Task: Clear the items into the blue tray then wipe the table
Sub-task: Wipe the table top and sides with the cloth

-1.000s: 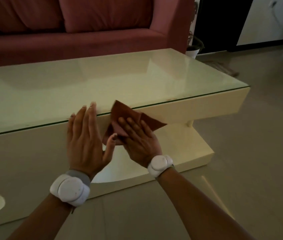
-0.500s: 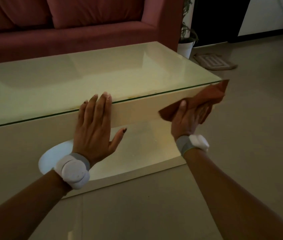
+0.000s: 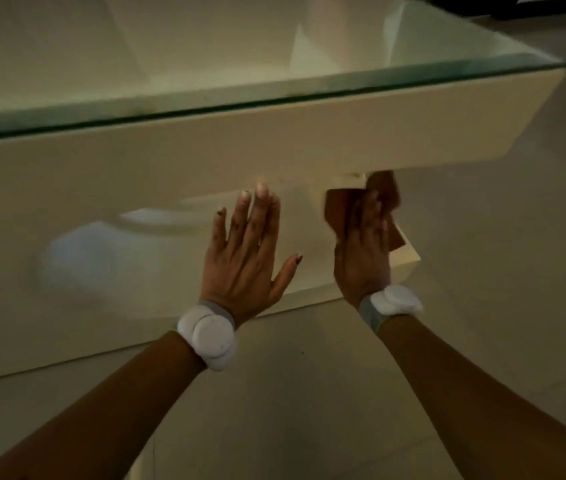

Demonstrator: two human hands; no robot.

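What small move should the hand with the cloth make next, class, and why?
Probably a short sideways stroke along the lower shelf. The right hand presses the brown cloth near that shelf's end, under the glass-topped table. The left hand is spread flat and open beside it, holding nothing. The glass top looks bare, so wiping seems to be what remains.

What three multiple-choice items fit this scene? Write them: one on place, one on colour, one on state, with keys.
1. Where is the cloth?
A. On the glass top
B. Under the table's overhang, at the lower shelf
C. On the floor

2. What colour is the cloth?
A. Blue
B. White
C. Reddish brown

3. How is the left hand?
A. Open, fingers spread
B. Fisted
C. Gripping the cloth

Key: 1 B, the cloth sits below the table edge. 2 C, it shows reddish brown. 3 A, the left hand lies flat and empty, while the right hand holds the cloth.
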